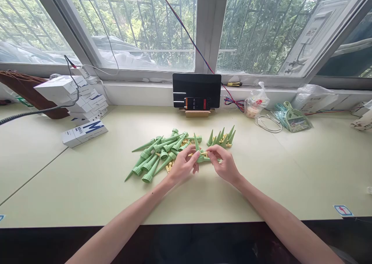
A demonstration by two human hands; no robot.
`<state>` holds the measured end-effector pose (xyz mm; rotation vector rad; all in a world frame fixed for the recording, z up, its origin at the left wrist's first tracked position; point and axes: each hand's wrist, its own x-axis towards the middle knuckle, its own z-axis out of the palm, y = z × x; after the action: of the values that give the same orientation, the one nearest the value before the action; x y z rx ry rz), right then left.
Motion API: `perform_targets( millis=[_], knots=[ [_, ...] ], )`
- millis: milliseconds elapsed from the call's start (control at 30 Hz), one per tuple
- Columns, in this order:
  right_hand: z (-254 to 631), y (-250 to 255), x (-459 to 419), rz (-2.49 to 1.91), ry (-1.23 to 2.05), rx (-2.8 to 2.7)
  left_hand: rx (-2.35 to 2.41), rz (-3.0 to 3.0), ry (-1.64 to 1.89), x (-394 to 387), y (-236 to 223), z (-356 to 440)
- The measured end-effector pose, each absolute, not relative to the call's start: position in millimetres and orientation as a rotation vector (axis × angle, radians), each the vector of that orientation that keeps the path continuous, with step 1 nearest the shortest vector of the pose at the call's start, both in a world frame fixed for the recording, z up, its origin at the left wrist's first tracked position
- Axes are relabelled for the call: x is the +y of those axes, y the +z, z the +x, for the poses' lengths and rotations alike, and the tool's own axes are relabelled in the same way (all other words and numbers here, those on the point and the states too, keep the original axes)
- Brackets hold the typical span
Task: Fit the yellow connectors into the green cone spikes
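My left hand (183,164) is closed around a green plastic watering spike (197,143), which points upward. Close against it, my right hand (225,164) pinches a small yellow valve piece (204,154) at the spike's capped end. The fingers partly hide where the two parts meet. Left of my hands lies a loose pile of green spikes (162,148) with ribbed caps, some yellow pieces (169,166) among them. Beyond my right hand, several more spikes (223,139) stand point up in a group, with yellow parts around their bases.
A phone (197,103) showing a timer leans on a black tablet (200,84) at the back. White boxes (87,101) are stacked at left. Toward the back right are a tied plastic bag (256,103), a coiled white cable (269,124) and a green dustpan-like item (293,117).
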<state>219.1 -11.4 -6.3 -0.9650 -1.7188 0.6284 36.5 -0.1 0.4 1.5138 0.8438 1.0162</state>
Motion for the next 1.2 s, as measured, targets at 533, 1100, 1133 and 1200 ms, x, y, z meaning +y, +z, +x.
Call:
perform_targets(
  millis=[533,1100,1133,1200],
  knots=[
    [220.8,-7.5,-9.2,-0.998,0.609,-1.715,0.862,1.54,0.97,1.4,-1.9,32.3],
    [221.3,-9.3,-9.8,-1.017,0.755,-1.674,0.954,1.663,1.004,0.5,-6.7,32.1],
    [221.5,-9.6,-9.7,-1.018,0.763,-1.676,0.959,1.669,1.0,0.4,-6.5,32.0],
    [221.8,-10.3,-9.4,-1.022,0.776,-1.679,0.966,1.68,0.989,0.0,-5.5,31.8]
  ],
)
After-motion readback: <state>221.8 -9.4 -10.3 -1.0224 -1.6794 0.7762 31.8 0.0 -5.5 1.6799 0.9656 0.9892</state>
